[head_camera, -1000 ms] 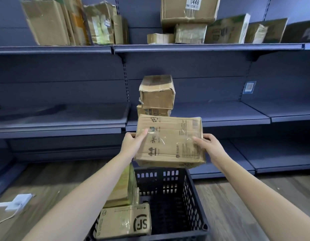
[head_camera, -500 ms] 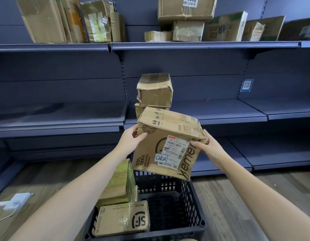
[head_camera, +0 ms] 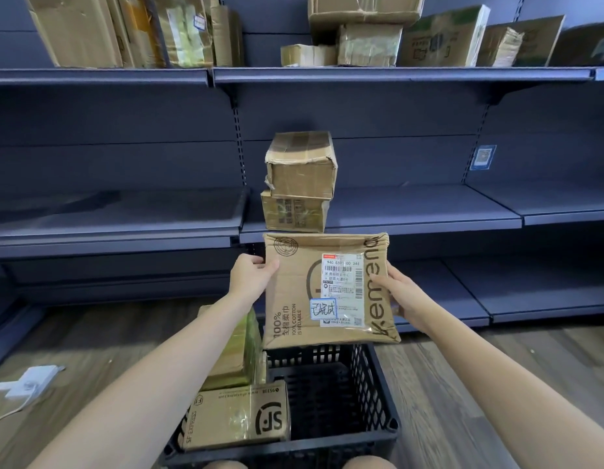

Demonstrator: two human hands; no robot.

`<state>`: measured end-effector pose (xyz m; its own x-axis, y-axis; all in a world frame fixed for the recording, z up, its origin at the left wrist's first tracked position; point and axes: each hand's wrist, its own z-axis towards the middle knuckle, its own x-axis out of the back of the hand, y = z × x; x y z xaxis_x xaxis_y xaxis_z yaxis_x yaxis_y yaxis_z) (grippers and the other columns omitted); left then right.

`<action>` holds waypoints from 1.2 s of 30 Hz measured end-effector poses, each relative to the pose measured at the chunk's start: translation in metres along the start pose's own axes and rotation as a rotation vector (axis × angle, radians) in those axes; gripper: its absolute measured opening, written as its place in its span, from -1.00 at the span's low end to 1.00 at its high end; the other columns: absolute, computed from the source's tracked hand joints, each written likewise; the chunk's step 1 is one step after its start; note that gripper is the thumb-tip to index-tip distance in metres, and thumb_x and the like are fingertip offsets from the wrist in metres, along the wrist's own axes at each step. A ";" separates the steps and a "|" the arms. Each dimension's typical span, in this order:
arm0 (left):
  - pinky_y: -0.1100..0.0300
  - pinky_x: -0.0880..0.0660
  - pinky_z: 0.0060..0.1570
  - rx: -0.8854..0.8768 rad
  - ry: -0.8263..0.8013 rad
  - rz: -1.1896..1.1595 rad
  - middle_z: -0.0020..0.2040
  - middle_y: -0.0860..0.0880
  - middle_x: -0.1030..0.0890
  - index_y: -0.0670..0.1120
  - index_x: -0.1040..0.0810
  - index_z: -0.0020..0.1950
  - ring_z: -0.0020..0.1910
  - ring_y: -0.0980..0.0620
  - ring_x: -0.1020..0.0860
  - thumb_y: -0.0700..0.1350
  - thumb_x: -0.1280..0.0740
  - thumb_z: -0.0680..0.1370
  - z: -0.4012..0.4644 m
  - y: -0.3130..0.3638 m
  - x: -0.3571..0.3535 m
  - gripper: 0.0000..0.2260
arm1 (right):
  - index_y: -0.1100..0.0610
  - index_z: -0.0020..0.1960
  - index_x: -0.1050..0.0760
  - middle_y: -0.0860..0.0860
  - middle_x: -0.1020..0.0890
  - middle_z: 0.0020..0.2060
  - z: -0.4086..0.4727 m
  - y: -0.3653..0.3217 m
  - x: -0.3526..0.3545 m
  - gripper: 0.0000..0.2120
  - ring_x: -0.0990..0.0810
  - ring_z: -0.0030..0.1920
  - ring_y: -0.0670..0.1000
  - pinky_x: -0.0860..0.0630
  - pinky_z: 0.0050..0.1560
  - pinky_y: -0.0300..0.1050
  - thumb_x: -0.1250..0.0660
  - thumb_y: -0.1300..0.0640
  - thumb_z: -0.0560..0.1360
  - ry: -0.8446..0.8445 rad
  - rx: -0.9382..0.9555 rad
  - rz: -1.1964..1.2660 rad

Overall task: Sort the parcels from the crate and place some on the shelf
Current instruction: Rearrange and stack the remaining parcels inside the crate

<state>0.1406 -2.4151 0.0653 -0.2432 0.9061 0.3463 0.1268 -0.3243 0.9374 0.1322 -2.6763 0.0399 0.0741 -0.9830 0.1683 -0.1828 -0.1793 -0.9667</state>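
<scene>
I hold a flat brown cardboard parcel (head_camera: 304, 292) above the black plastic crate (head_camera: 371, 384), its white shipping label facing me. My left hand (head_camera: 250, 274) grips its left edge and my right hand (head_camera: 400, 294) its right edge. Inside the crate lie an SF Express box (head_camera: 239, 416) at the front left and a greenish taped parcel (head_camera: 238, 350) behind it, partly hidden by my left forearm. On the middle shelf (head_camera: 412, 211) two brown parcels are stacked, a dented one (head_camera: 302, 164) on top of a smaller one (head_camera: 294, 214).
The top shelf (head_camera: 395, 74) carries several cardboard boxes. The middle shelf's left bay (head_camera: 118, 218) and the low shelf (head_camera: 456, 296) at the right are bare. A white device with a cable (head_camera: 30, 380) lies on the wooden floor at the left.
The parcel has been turned in my hands, from its plain printed side to the side with the shipping label facing me. Both hands kept their grip.
</scene>
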 end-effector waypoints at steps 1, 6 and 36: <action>-0.12 -0.55 0.13 0.025 -0.046 -0.011 0.09 -0.16 -0.65 -0.18 -0.60 0.02 0.08 -0.13 -0.61 -0.11 -0.40 0.49 0.001 -0.003 -0.002 -0.83 | -0.13 0.36 -0.37 0.00 -0.65 0.11 0.002 0.002 -0.002 -0.66 -0.63 0.02 0.01 -0.56 -0.10 -0.08 -0.17 0.07 0.60 0.033 -0.004 -0.044; 0.03 -0.53 0.06 0.017 -0.243 0.039 0.20 -0.12 -0.56 -0.11 -0.43 0.28 0.13 -0.09 -0.56 -0.28 -0.40 0.47 0.003 -0.019 -0.012 -0.60 | 0.00 0.40 -0.37 0.06 -0.64 0.09 0.009 0.019 -0.010 -0.64 -0.64 0.00 0.06 -0.62 -0.10 -0.07 -0.16 0.07 0.60 0.179 -0.044 -0.148; 0.04 -0.59 0.04 -0.020 -0.351 0.256 0.19 -0.01 -0.59 0.02 -0.39 0.36 0.11 -0.02 -0.59 -0.18 -0.17 0.59 0.031 -0.102 -0.063 -0.66 | -0.08 0.20 -0.48 -0.04 -0.68 -0.06 0.062 0.105 -0.022 -0.68 -0.67 -0.06 0.00 -0.65 -0.08 -0.04 -0.13 0.23 0.58 0.150 -0.135 -0.159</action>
<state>0.1732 -2.4307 -0.0538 0.1356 0.8322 0.5376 0.1212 -0.5525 0.8247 0.1721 -2.6707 -0.0770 -0.0325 -0.9351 0.3529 -0.3106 -0.3262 -0.8928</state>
